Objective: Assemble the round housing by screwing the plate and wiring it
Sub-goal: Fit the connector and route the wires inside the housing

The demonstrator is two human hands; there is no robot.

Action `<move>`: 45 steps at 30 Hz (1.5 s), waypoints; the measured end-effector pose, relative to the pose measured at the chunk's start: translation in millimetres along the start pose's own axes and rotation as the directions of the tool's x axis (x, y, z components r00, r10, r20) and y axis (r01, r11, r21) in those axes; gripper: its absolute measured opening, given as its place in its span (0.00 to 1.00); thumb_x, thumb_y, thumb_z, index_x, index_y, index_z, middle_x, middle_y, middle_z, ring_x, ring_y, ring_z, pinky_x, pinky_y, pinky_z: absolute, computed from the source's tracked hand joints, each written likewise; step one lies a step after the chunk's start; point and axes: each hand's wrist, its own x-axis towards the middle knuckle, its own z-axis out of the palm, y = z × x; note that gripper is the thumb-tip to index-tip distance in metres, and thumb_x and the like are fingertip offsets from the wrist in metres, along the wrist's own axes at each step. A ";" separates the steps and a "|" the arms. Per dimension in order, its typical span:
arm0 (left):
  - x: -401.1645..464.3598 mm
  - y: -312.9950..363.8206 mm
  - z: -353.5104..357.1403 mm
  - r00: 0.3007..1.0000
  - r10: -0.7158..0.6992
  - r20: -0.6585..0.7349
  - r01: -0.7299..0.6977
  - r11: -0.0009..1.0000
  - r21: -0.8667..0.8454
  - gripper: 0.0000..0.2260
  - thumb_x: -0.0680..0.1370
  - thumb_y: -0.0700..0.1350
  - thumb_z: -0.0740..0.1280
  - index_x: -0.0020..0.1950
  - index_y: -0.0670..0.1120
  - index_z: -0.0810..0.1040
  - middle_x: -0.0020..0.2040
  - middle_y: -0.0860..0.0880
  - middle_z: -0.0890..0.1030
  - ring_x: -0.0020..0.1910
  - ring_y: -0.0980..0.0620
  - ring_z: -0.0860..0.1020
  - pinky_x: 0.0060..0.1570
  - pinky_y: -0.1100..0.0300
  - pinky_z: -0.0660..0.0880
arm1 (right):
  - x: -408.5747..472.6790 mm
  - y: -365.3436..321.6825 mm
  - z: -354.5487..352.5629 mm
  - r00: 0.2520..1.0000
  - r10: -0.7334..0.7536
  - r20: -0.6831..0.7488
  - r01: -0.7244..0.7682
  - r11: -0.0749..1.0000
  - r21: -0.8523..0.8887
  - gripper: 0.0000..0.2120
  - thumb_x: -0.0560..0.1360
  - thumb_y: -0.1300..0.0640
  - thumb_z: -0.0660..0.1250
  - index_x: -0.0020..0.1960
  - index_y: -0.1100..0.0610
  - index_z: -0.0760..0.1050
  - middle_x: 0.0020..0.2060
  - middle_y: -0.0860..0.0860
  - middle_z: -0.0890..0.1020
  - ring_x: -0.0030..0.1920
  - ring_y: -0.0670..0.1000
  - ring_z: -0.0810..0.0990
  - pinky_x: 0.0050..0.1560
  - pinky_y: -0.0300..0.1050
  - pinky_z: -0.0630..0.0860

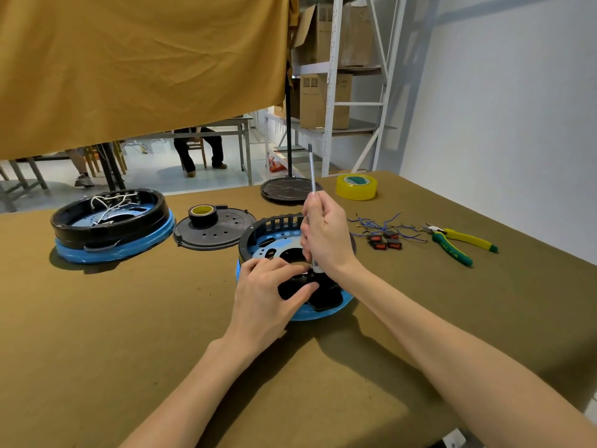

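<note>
Our right hand (pixel 324 236) is gripping a screwdriver (pixel 312 176) with its shaft pointing up, over the round housing (pixel 274 226) sitting mid-table, while our left hand (pixel 271 292) is resting on the housing's near edge, fingertips pinching something too small to tell. We are risking dropping it inside, since the tool is not yet turned down.

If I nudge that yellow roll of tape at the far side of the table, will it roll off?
Probably not. The yellow tape roll lies flat on its side on the cloth-covered table, so a nudge would likely slide it, not roll it. It looks light with a hollow core, and the cloth should add drag.
</note>
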 end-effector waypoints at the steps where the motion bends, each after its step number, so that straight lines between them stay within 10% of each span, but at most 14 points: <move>1: -0.5 0.9 -0.3 1.000 -0.002 0.001 0.002 1.000 -0.004 0.19 0.75 0.61 0.68 0.60 0.52 0.85 0.52 0.55 0.85 0.53 0.59 0.77 0.63 0.56 0.66 | -0.9 1.3 0.8 1.000 -0.004 -0.002 0.004 1.000 -0.019 0.15 0.88 0.57 0.53 0.45 0.61 0.68 0.30 0.58 0.65 0.24 0.51 0.63 0.22 0.42 0.63; 10: -1.4 3.3 -4.7 0.998 0.059 0.034 -0.062 0.994 0.088 0.19 0.79 0.61 0.65 0.64 0.54 0.83 0.51 0.56 0.84 0.52 0.59 0.77 0.62 0.58 0.65 | 12.1 8.3 -39.8 0.982 0.140 -0.123 -0.167 0.954 -0.250 0.18 0.87 0.50 0.54 0.52 0.63 0.73 0.35 0.54 0.72 0.31 0.52 0.70 0.33 0.51 0.71; 15: 1.9 5.5 -4.6 0.995 0.086 0.043 -0.091 0.987 0.132 0.21 0.78 0.61 0.62 0.64 0.52 0.83 0.50 0.55 0.86 0.49 0.57 0.80 0.58 0.57 0.70 | 1.7 41.3 -90.5 0.984 0.091 -0.150 -0.175 0.564 -0.807 0.16 0.87 0.50 0.52 0.62 0.56 0.75 0.49 0.52 0.76 0.45 0.51 0.76 0.43 0.49 0.71; 20: 0.5 0.7 0.0 0.998 0.052 0.035 -0.055 0.994 0.089 0.21 0.78 0.63 0.65 0.62 0.51 0.84 0.54 0.55 0.85 0.57 0.55 0.78 0.63 0.55 0.71 | -9.7 72.5 -114.9 0.980 0.198 -0.003 -0.042 0.196 -0.980 0.18 0.85 0.46 0.58 0.70 0.55 0.72 0.60 0.55 0.80 0.59 0.57 0.79 0.55 0.53 0.76; 26: 4.5 -12.2 -5.0 0.982 -0.173 -0.077 0.173 0.985 -0.005 0.21 0.81 0.61 0.59 0.64 0.51 0.83 0.68 0.52 0.76 0.74 0.52 0.66 0.74 0.51 0.58 | 3.8 69.5 -119.1 0.969 0.244 -0.028 -0.154 0.514 -0.844 0.15 0.86 0.49 0.55 0.56 0.57 0.78 0.50 0.55 0.82 0.51 0.55 0.80 0.51 0.52 0.77; 30: 12.9 -14.4 -5.4 0.860 -0.509 0.042 0.505 0.834 -0.221 0.28 0.84 0.54 0.62 0.82 0.52 0.59 0.81 0.49 0.58 0.79 0.51 0.58 0.77 0.48 0.59 | 9.5 50.8 -97.1 0.982 0.186 0.021 -0.130 0.755 -0.643 0.19 0.85 0.43 0.55 0.48 0.53 0.79 0.46 0.56 0.82 0.49 0.55 0.78 0.49 0.55 0.73; 35: 5.6 -15.2 -11.5 0.810 -0.584 -0.050 0.555 0.792 -0.256 0.27 0.82 0.55 0.63 0.79 0.51 0.59 0.71 0.46 0.70 0.69 0.49 0.71 0.70 0.44 0.71 | 18.9 50.6 -89.9 0.936 0.334 0.113 -0.182 0.732 -0.656 0.25 0.83 0.60 0.63 0.78 0.59 0.62 0.70 0.56 0.74 0.60 0.53 0.78 0.57 0.44 0.74; 40: 15.2 -28.4 -22.7 0.806 -0.586 -0.085 0.547 0.791 -0.273 0.18 0.83 0.50 0.65 0.72 0.50 0.69 0.66 0.51 0.71 0.65 0.53 0.71 0.64 0.53 0.70 | 29.7 53.0 -110.7 0.870 0.378 0.316 -0.160 0.824 -0.544 0.20 0.83 0.59 0.65 0.75 0.56 0.69 0.69 0.49 0.76 0.69 0.48 0.74 0.64 0.37 0.70; 43: 21.5 -29.6 -16.8 0.830 -0.554 0.072 0.540 0.763 -0.356 0.20 0.84 0.44 0.63 0.76 0.49 0.68 0.68 0.53 0.74 0.63 0.57 0.73 0.57 0.64 0.71 | 41.5 62.4 -119.1 0.949 0.286 0.133 -0.179 0.836 -0.519 0.12 0.84 0.54 0.62 0.62 0.55 0.80 0.53 0.46 0.83 0.55 0.47 0.81 0.54 0.40 0.76; 45: 19.7 -33.9 -13.1 0.845 -0.531 0.066 0.511 0.764 -0.393 0.17 0.85 0.41 0.60 0.75 0.49 0.70 0.64 0.54 0.78 0.58 0.63 0.77 0.48 0.69 0.75 | 51.3 73.8 -130.8 0.977 0.210 -0.041 -0.173 0.662 -0.729 0.13 0.84 0.56 0.60 0.58 0.57 0.82 0.50 0.51 0.84 0.50 0.52 0.82 0.53 0.50 0.77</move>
